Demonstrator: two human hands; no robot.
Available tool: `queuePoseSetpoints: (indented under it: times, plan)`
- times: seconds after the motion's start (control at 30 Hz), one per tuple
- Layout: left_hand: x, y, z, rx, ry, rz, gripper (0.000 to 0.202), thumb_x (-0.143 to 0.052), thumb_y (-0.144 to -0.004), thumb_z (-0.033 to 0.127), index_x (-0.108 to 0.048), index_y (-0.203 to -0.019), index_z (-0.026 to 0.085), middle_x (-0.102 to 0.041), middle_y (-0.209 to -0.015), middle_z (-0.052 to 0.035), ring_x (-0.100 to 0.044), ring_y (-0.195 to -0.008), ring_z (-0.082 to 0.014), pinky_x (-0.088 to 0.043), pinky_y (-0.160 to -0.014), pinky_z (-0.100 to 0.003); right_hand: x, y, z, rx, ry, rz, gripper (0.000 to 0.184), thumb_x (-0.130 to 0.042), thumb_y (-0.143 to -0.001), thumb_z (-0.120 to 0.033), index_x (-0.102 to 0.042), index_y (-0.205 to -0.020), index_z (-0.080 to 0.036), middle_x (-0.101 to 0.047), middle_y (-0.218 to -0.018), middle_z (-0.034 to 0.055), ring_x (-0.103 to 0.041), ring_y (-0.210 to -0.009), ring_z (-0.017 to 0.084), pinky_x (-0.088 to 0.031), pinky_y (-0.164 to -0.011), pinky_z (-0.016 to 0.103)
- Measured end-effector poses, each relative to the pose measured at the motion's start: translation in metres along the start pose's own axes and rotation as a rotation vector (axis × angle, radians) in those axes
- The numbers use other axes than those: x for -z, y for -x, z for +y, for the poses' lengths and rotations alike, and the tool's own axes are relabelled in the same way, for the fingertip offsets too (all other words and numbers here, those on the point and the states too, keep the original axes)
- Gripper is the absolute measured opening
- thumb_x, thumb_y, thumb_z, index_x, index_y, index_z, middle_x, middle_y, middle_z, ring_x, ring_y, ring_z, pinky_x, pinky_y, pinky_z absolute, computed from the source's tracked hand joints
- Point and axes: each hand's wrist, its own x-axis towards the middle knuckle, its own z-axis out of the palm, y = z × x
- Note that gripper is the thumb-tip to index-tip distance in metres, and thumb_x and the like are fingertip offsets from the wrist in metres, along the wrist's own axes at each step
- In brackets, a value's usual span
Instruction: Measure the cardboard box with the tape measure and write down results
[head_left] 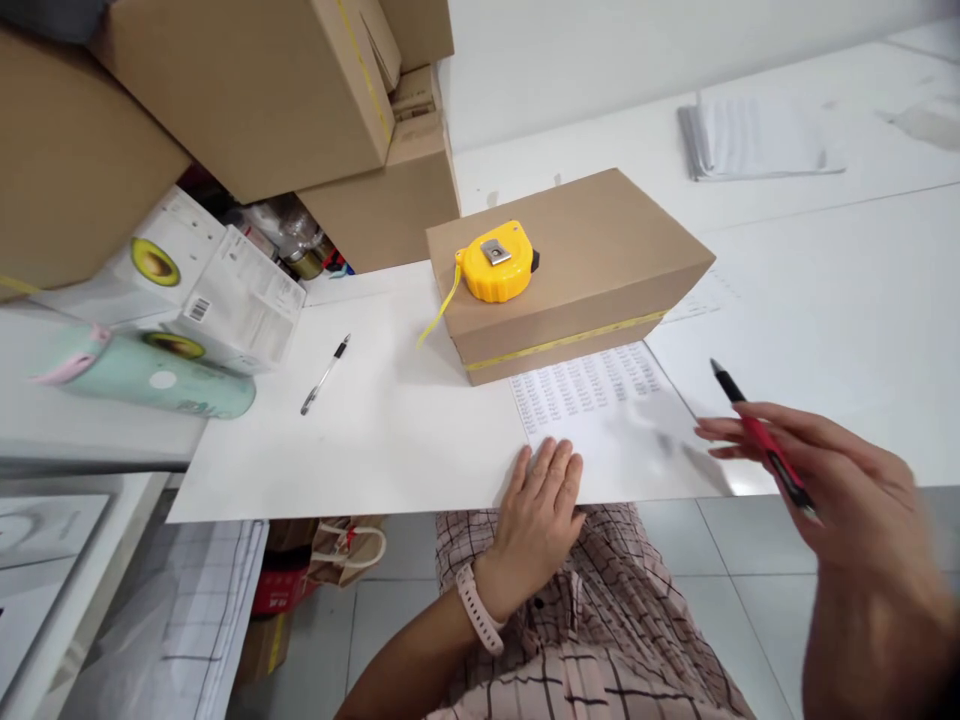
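My right hand (832, 470) holds a red and black pen (766, 442) above the table's front right, its tip pointing up and left. My left hand (541, 500) lies flat, fingers stretched, at the table's front edge on the bottom of a printed sheet (592, 390). Part of that sheet is hidden under a closed cardboard box (592, 240) with yellow tape along its side. On the box's left end rests a yellow tape measure (498, 262), a short bit of its tape hanging over the edge. Neither hand touches the box.
A clear pen with a black grip (325, 375) lies left on the white table (397, 430). Beyond it are a mint green bottle (172, 378), white avocado-print boxes (240, 300) and stacked cardboard boxes (255, 90). A stack of papers (757, 135) sits at the back right.
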Motion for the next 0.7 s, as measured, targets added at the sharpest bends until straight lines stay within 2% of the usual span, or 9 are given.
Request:
queuePoseSetpoints:
  times: [0.13,0.2,0.27,0.3,0.4,0.47,0.57,0.63,0.7]
  plan:
    - [-0.003,0.006,0.009,0.034,0.026,0.059,0.055,-0.052,-0.102,0.03,-0.045,-0.15,0.003,-0.046,-0.159,-0.0165,-0.037,-0.153,-0.0314,-0.036,-0.125,-0.053,-0.003,0.034,-0.013,0.138,-0.132,-0.15,0.026,-0.082,-0.079,-0.035,-0.076,-0.105,-0.038,-0.078,-0.079,0.0063,-0.072,-0.065,0.03,-0.056,-0.057,0.047]
    - [-0.006,0.008,0.014,0.05,0.055,0.079,0.055,-0.053,-0.101,0.029,-0.047,-0.149,0.003,-0.047,-0.159,-0.0168,-0.037,-0.153,-0.0316,-0.034,-0.126,-0.054,-0.022,0.035,-0.018,0.19,-0.217,-0.248,0.014,-0.08,-0.082,-0.042,-0.07,-0.087,-0.034,-0.065,-0.058,-0.0006,-0.06,-0.048,0.021,-0.045,-0.044,0.037]
    - [-0.008,0.01,0.017,0.06,0.081,0.083,0.055,-0.052,-0.101,0.028,-0.046,-0.149,0.002,-0.046,-0.159,-0.0173,-0.034,-0.154,-0.0309,-0.032,-0.127,-0.055,-0.049,0.028,-0.02,0.176,-0.326,-0.317,0.033,-0.067,-0.092,-0.053,-0.057,-0.072,-0.029,-0.042,-0.044,-0.006,-0.041,-0.036,0.014,-0.031,-0.039,0.03]
    - [-0.008,0.01,0.018,0.065,0.09,0.076,0.055,-0.051,-0.101,0.028,-0.046,-0.15,0.002,-0.046,-0.16,-0.0173,-0.033,-0.155,-0.0303,-0.031,-0.128,-0.055,-0.063,0.024,-0.02,0.138,-0.346,-0.336,0.039,-0.058,-0.095,-0.059,-0.054,-0.072,-0.028,-0.038,-0.042,-0.007,-0.037,-0.035,0.013,-0.031,-0.04,0.029]
    - [-0.01,0.012,0.02,0.087,0.104,0.054,0.055,-0.05,-0.102,0.026,-0.045,-0.151,0.004,-0.045,-0.161,-0.0161,-0.03,-0.156,-0.0283,-0.027,-0.129,-0.054,-0.099,0.012,-0.012,0.025,-0.286,-0.403,0.053,-0.038,-0.095,-0.078,-0.062,-0.096,-0.03,-0.057,-0.055,-0.0033,-0.058,-0.05,0.019,-0.049,-0.056,0.036]
    - [-0.011,0.013,0.022,0.109,0.107,0.059,0.052,-0.049,-0.102,0.025,-0.047,-0.15,0.006,-0.046,-0.161,-0.0139,-0.031,-0.156,-0.0271,-0.025,-0.13,-0.052,-0.114,0.009,-0.003,-0.019,-0.162,-0.422,0.055,-0.046,-0.092,-0.077,-0.065,-0.108,-0.029,-0.068,-0.072,0.0011,-0.069,-0.073,0.023,-0.055,-0.071,0.041]
    - [-0.014,0.013,0.023,0.137,0.114,0.09,0.049,-0.048,-0.102,0.023,-0.05,-0.149,0.008,-0.051,-0.158,-0.0119,-0.035,-0.154,-0.027,-0.025,-0.13,-0.052,-0.128,0.013,0.01,-0.016,0.033,-0.304,0.035,-0.07,-0.087,-0.06,-0.067,-0.088,-0.025,-0.067,-0.073,0.0012,-0.067,-0.073,0.021,-0.054,-0.069,0.036]
    - [-0.016,0.012,0.024,0.146,0.126,0.114,0.048,-0.048,-0.101,0.021,-0.052,-0.147,0.008,-0.054,-0.155,-0.0122,-0.04,-0.151,-0.0276,-0.027,-0.129,-0.051,-0.132,0.016,0.015,0.009,0.088,-0.211,0.034,-0.073,-0.087,-0.054,-0.062,-0.077,-0.024,-0.063,-0.068,-0.0007,-0.062,-0.065,0.017,-0.052,-0.062,0.033]
    - [-0.016,0.012,0.024,0.151,0.139,0.125,0.047,-0.048,-0.101,0.021,-0.054,-0.146,0.007,-0.056,-0.153,-0.0131,-0.043,-0.149,-0.0281,-0.029,-0.128,-0.051,-0.134,0.017,0.017,0.036,0.093,-0.201,0.03,-0.072,-0.089,-0.052,-0.061,-0.083,-0.024,-0.063,-0.072,-0.0012,-0.06,-0.064,0.016,-0.051,-0.06,0.031]
